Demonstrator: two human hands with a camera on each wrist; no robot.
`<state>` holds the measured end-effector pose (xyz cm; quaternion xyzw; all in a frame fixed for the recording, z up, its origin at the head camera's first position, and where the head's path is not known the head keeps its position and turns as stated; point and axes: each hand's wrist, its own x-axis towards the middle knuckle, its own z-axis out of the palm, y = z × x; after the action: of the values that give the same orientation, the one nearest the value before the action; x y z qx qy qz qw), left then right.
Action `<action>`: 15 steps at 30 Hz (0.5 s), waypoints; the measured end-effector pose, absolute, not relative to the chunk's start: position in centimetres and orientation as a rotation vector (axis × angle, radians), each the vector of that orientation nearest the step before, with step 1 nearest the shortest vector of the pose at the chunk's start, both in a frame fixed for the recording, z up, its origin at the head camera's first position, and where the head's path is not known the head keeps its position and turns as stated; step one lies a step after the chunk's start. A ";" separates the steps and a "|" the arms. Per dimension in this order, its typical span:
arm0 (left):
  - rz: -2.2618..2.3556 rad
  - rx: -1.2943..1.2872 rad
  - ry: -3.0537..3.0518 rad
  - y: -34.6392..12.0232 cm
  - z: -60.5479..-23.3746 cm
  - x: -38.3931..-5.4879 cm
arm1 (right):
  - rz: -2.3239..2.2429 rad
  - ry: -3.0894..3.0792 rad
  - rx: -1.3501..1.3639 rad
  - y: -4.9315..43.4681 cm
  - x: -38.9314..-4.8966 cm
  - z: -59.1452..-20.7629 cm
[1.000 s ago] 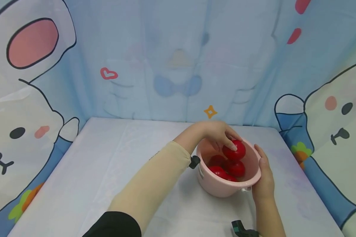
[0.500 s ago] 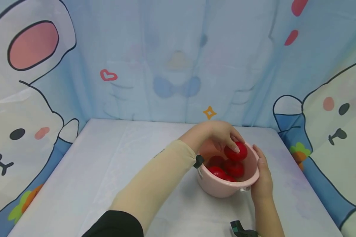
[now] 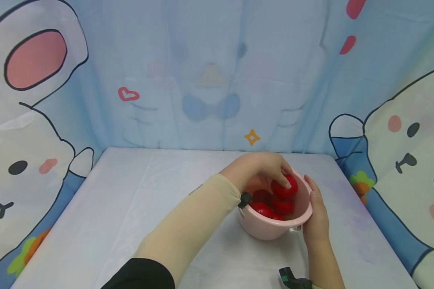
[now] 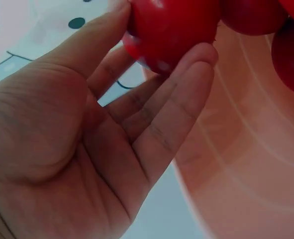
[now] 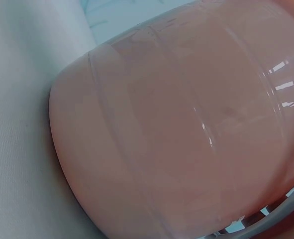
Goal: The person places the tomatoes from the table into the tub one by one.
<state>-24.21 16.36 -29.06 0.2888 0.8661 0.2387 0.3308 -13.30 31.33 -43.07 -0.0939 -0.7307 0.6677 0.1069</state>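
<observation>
A pink bucket (image 3: 259,228) stands upright on the white-covered table, with several glossy, round red fruits (image 3: 283,204) inside. From the left, my left hand (image 3: 265,168) reaches over the rim and holds one round red fruit (image 3: 285,187) above the others. The left wrist view shows thumb and fingers around this red fruit (image 4: 171,30), with the palm bare. On the bucket's right side, my right hand (image 3: 317,218) grips the wall near the rim. The right wrist view is filled by the bucket's outer wall (image 5: 161,124); the right fingers are hidden there.
A light-coloured handle fitting (image 3: 295,229) sits on the bucket's near right side. Behind the table (image 3: 159,192) hangs a blue curtain (image 3: 148,52) printed with cartoon animals. A dark wrist device (image 3: 293,279) shows at the lower edge.
The head view has shifted slightly. Both hands keep their places at the bucket, and the left hand still holds the same round red fruit.
</observation>
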 end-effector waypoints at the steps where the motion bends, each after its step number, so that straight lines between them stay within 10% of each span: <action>1: 0.605 0.758 2.282 16.3 -29.1 -24.2 | 1.953 -2.164 -0.278 31.3 -13.3 -43.1; 15: 0.326 1.010 2.717 12.2 -28.3 -23.9 | 1.901 -2.173 -0.265 31.3 -13.6 -43.2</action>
<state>-23.92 12.15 -28.27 0.3442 0.9256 0.1109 0.1118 -13.58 31.27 -43.24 -0.0907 -0.7439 0.6510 0.1210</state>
